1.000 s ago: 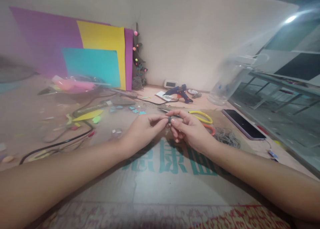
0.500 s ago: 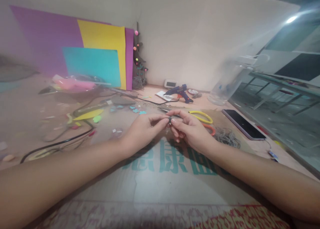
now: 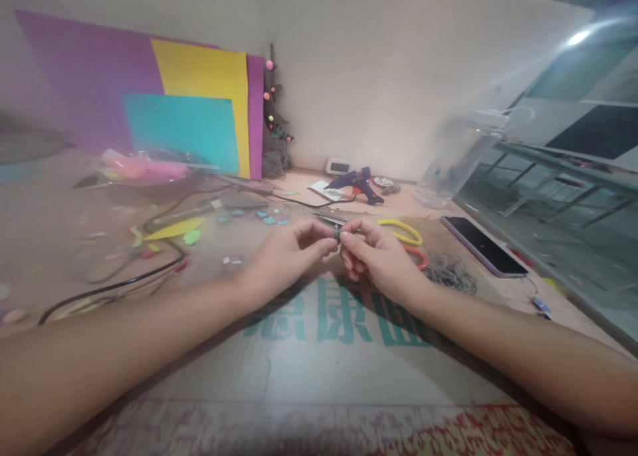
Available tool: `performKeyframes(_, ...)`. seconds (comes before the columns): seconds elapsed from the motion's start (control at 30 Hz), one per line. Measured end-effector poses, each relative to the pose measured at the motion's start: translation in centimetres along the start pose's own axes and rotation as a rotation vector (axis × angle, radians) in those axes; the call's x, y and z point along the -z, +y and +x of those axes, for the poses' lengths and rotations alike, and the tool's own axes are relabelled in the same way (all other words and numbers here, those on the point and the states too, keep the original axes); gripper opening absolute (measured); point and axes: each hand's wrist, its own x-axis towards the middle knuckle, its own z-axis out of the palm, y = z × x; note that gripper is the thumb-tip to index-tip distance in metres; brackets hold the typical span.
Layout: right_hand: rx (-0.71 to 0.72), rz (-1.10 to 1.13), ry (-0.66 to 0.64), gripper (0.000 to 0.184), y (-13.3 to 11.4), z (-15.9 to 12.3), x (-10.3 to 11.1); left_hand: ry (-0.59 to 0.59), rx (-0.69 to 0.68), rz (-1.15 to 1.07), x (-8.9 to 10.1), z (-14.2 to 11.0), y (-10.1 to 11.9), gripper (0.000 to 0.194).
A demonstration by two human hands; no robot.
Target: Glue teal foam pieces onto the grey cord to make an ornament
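Fingertip to fingertip over the middle of the table, my left hand and my right hand pinch a tiny dark grey piece between them. Most of that piece is covered by the fingers, so its kind cannot be made out. Behind and beside my right hand lie scissors with one yellow handle and one orange handle. A tangle of grey string rests just right of them. Under both hands is a board with green printed characters.
A dark blue glue gun stands at the back near a small white clock. At right are a phone and a clear jug. Coloured sheets lean on the wall. Foam scraps and a black cable lie left.
My left thumb and fingers have shifted slightly around the small grey piece, parting a little. My right hand stays almost in place, and the view has moved very slightly.
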Motion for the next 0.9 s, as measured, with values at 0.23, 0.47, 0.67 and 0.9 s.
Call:
performKeyframes(0.23, 0.089, -0.150, 0.016, 0.021, -0.36, -0.21, -0.17, -0.001, 0.014, 0.020, -0.05, 0.02, 0.46, 0.024)
performKeyframes(0.47, 0.134, -0.285, 0.036, 0.014, -0.11, -0.33, -0.14, -0.011, 0.017, 0.066, 0.04, -0.02, 0.45, 0.025)
performKeyframes(0.67, 0.139, -0.295, 0.045, 0.015, -0.29, -0.44, -0.29, -0.002, 0.015, 0.077, -0.04, 0.13, 0.60, 0.020)
performKeyframes(0.9, 0.106, -0.242, 0.035, 0.017, -0.30, -0.39, -0.25, -0.013, -0.029, 0.116, 0.04, -0.08, 0.41, 0.022)
